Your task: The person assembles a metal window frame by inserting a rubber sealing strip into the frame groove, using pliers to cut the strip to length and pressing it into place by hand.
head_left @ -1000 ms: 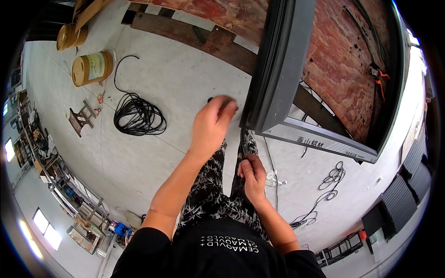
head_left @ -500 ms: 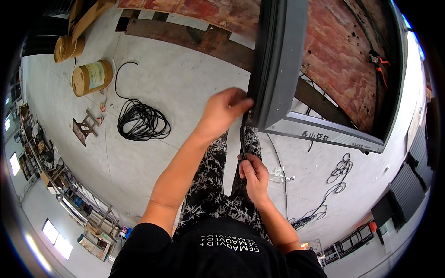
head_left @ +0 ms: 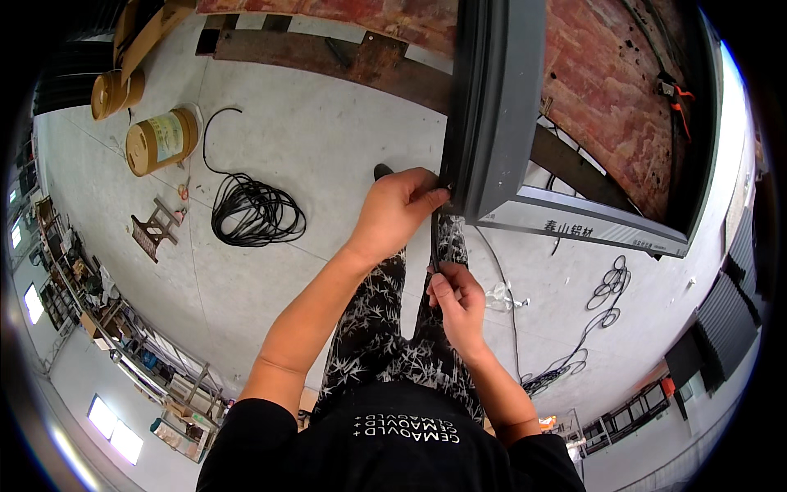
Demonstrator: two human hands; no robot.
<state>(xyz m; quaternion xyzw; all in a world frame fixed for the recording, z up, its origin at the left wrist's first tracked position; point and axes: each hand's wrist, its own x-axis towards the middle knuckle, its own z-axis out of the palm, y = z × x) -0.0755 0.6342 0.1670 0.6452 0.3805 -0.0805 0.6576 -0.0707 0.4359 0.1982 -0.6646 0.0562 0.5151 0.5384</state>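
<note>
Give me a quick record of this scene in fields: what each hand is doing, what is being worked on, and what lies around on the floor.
Left hand: pinches a black rubber strip against the edge of a dark grey metal frame
Right hand: grips the strip lower down, below the frame
Frame: lies over a reddish board, with a pale bar along its near side
Floor: grey concrete
Left of hands: coil of black cable, small wooden stool, yellow drum
Right of hands: loose thin cable
</note>
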